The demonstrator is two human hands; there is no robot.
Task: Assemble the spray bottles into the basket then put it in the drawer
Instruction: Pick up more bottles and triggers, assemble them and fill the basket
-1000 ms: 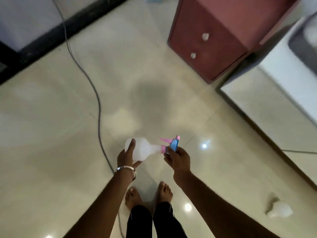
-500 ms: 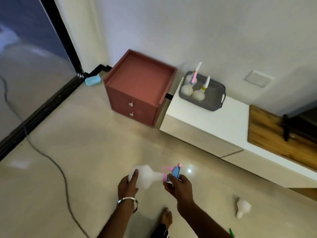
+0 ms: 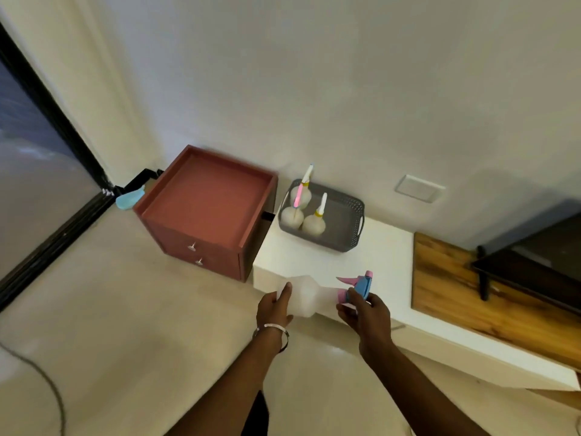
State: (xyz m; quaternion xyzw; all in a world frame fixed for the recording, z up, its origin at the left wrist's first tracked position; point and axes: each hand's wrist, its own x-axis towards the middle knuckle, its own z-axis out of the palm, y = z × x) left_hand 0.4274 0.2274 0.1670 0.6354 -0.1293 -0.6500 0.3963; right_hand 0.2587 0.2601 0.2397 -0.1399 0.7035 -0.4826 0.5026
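I hold a white spray bottle [image 3: 309, 295] sideways in front of me. My left hand [image 3: 273, 309] grips its round body, and my right hand [image 3: 364, 313] grips the pink and blue spray head [image 3: 358, 283] at its neck. Farther off, a grey basket [image 3: 349, 229] sits on a low white cabinet [image 3: 377, 256] and holds three white spray bottles [image 3: 303, 212]. A red drawer unit [image 3: 204, 209] with two shut drawers stands left of the cabinet.
A wooden board [image 3: 465, 291] lies on the cabinet to the right, with a dark stand [image 3: 528, 265] on it. A light blue object [image 3: 129, 198] lies on the floor behind the drawer unit. A grey cable [image 3: 47, 388] runs across the tiled floor at the left.
The view has lifted from the floor to the wall and cabinet, and I have come closer to the cabinet. Both hands keep their hold on the bottle and its spray head.
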